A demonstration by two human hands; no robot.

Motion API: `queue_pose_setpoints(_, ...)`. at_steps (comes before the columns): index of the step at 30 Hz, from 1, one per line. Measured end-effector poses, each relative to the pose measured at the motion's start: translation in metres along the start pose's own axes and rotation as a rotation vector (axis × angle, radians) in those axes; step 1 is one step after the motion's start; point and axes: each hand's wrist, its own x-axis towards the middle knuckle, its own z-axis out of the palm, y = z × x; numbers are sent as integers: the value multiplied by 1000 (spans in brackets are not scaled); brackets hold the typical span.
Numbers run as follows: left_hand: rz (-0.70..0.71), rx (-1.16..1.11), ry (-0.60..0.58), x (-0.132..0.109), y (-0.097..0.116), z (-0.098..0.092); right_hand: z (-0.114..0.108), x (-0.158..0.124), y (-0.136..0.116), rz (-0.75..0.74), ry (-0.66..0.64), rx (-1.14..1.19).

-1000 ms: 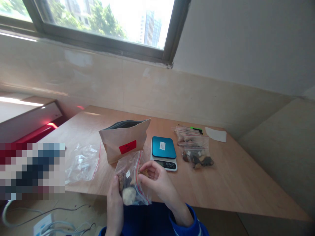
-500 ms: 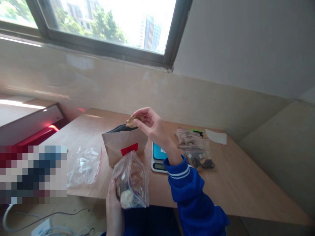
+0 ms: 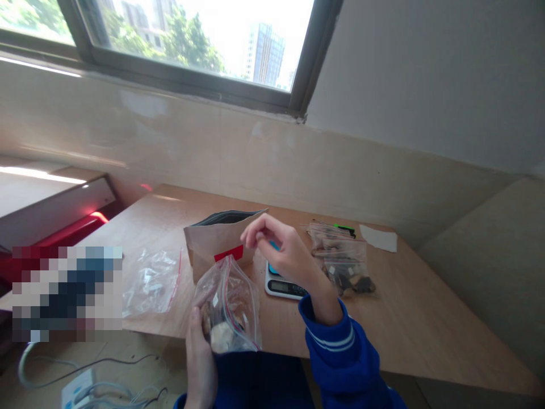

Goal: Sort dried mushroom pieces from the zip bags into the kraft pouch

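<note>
My left hand (image 3: 200, 363) is closed round the lower part of a clear zip bag (image 3: 232, 307) with a red seal, held upright at the table's front edge. Brown and pale chunks lie in its bottom. My right hand (image 3: 281, 250) hovers above and behind it, just right of an open brown paper pouch (image 3: 213, 247) with a red label. Its fingers are curled with thumb and forefinger together, and I see nothing between them. A small digital scale (image 3: 281, 287) with a blue top sits partly hidden behind this hand.
Empty clear zip bags (image 3: 151, 281) lie left of the pouch on the wooden table (image 3: 404, 318). Filled zip bags (image 3: 343, 261) are stacked right of the scale, with a white paper scrap (image 3: 378, 237) behind them. Cables (image 3: 85, 380) lie on the floor at lower left.
My right hand took a brown piece out of the zip bag, carried it up over the open pouch, and has now come down in front of the scale without it.
</note>
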Motion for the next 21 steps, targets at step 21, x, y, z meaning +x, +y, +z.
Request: queue_pose_setpoints(21,101,262,-75,-8,10,6,58,-65,15,262,-566,142)
